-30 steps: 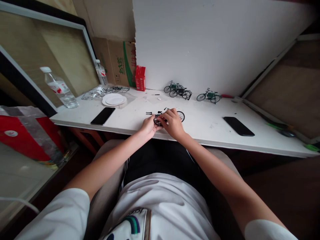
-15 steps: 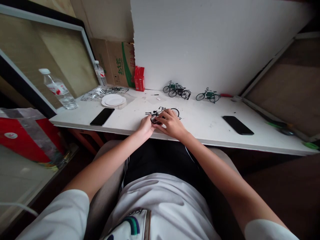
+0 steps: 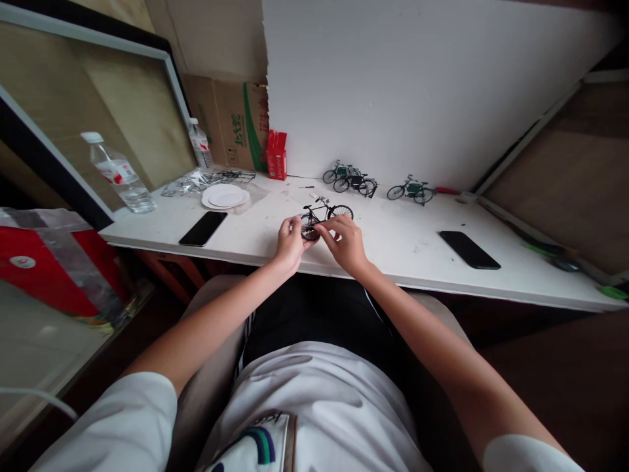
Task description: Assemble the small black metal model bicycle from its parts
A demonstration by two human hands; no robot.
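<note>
A small black model bicycle [image 3: 322,211] is held just above the white table, near its front edge, with its saddle and handlebar upward. My left hand [image 3: 289,242] is closed on the bicycle's wheel at the left end. From the right, my right hand [image 3: 344,242] pinches at the lower part of the bicycle, near the same wheel, thumb and forefinger together. The fingers cover part of the frame and wheels.
Behind stand other model bicycles, two close together [image 3: 348,178] and a green one [image 3: 411,189]. Phones lie left [image 3: 203,228] and right [image 3: 469,249]. White discs [image 3: 225,195], bottles [image 3: 120,174], wire-like parts [image 3: 236,176] and a red box [image 3: 276,155] stand at left.
The bicycle has been tilted more upright, so its saddle and frame show more clearly. My right hand's fingers have drawn lower and my left hand has turned slightly.
</note>
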